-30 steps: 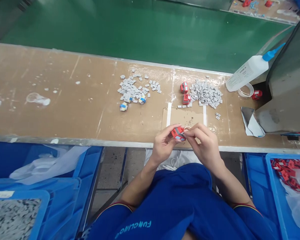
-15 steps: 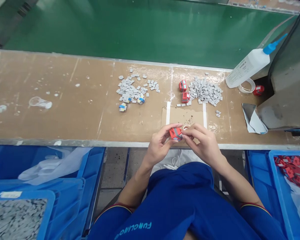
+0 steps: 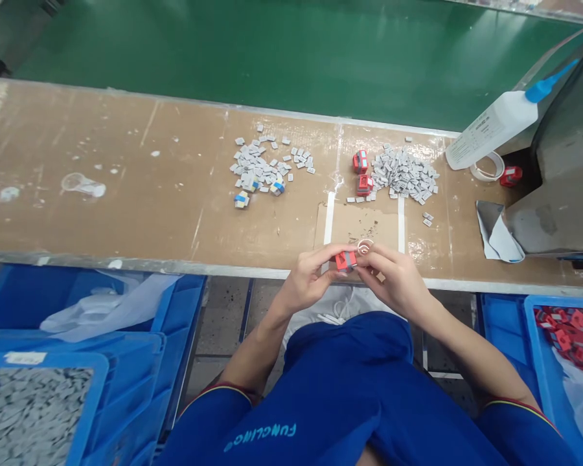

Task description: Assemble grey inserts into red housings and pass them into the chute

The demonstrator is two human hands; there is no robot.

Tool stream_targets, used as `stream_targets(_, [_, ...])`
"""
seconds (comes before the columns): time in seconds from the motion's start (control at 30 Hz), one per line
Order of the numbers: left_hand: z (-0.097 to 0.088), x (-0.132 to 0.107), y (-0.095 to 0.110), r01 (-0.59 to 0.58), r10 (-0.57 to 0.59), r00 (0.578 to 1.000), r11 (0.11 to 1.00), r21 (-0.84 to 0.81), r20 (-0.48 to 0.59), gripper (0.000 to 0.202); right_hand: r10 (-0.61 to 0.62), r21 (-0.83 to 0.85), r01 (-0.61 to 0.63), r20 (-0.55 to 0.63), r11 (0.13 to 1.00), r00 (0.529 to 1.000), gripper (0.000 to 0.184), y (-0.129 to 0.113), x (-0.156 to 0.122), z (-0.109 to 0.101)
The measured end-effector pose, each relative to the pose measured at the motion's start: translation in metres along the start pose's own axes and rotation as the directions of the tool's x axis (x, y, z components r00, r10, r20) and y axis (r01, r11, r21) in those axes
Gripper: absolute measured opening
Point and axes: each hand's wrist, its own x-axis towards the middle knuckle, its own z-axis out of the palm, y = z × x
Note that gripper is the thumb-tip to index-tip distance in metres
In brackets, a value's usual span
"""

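Note:
Over the bench's front edge, my left hand (image 3: 307, 279) grips a small red toy car body (image 3: 346, 260) with a grey band, thumb below and fingers above. My right hand (image 3: 392, 275) is closed at the right end of that toy, its fingertips pressed against it. Whether a small piece also sits between those fingertips is hidden. Behind the hands, two more red toy bodies (image 3: 363, 184) stand beside a heap of small grey tiles (image 3: 405, 175). Farther left lies another spread of grey tiles (image 3: 252, 162) with several blue-and-cream toy pieces (image 3: 241, 199) by it.
A white bottle with a blue nozzle (image 3: 493, 129) leans at the right by a tape roll (image 3: 487, 167) and a metal housing (image 3: 563, 188). Blue crates (image 3: 102, 375) flank me; the right crate holds red parts (image 3: 566, 333). A green surface (image 3: 272, 58) runs behind the bench.
The red toy has turned slightly in my hands, and my right fingers have shifted against its right end. The whole view has tilted a little.

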Motion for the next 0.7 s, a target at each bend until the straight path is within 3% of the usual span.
stream_targets(0.2, [-0.008, 0.0, 0.007, -0.048, 0.044, 0.997, 0.997, 0.057, 0.064, 0.048, 0.001, 0.04, -0.001, -0.003, 0.999, 1.0, 0.013, -0.01, 0.0, -0.005])
stream_targets(0.5, [-0.011, -0.002, 0.001, -0.134, 0.132, 0.991, 0.979, 0.152, 0.021, 0.044, 0.027, 0.152, -0.017, -0.061, 0.988, 0.998, 0.013, -0.005, 0.004, 0.009])
stream_targets(0.6, [-0.011, 0.007, 0.007, -0.162, 0.159, 0.987, 0.979, 0.122, 0.036, 0.046, 0.014, 0.083, -0.005, -0.103, 0.997, 0.995, 0.01, -0.009, 0.005, -0.003])
stream_targets(0.7, [0.0, 0.028, 0.02, -0.245, 0.239, 0.968, 0.965, 0.089, 0.069, 0.047, -0.01, -0.022, 0.007, -0.13, 1.0, 0.991, 0.009, -0.015, 0.003, -0.027])
